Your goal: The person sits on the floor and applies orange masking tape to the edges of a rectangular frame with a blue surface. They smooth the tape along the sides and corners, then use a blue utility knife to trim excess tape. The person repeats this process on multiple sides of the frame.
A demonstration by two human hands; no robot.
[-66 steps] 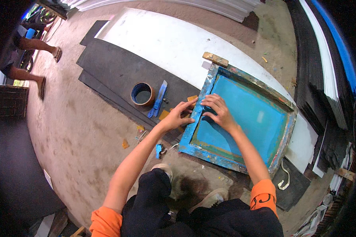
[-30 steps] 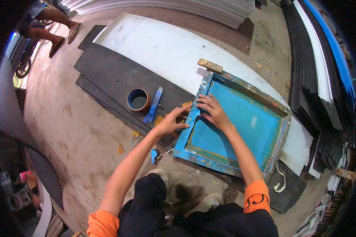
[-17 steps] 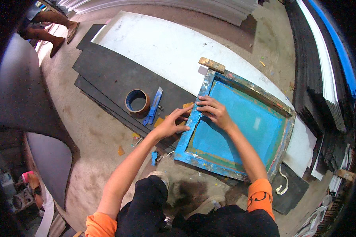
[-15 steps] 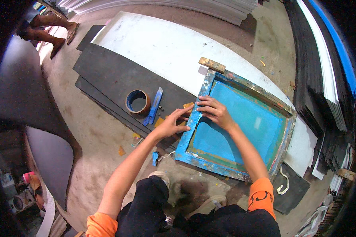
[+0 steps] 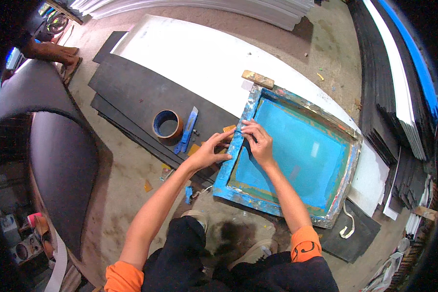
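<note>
Left hand [image 5: 208, 152] and right hand [image 5: 258, 142] pinching tape on paint-crusted blue screen frame [image 5: 234, 151], smooth turquoise mesh [image 5: 297, 155]

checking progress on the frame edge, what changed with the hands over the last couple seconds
Both hands crept a little way up the left rail of the blue screen frame, toward its far corner. The left hand stays at the rail's outer edge, the right hand on its inner side; whether they pinch tape is unclear. The tape roll and blue utility knife lie untouched on the dark sheets.
</note>
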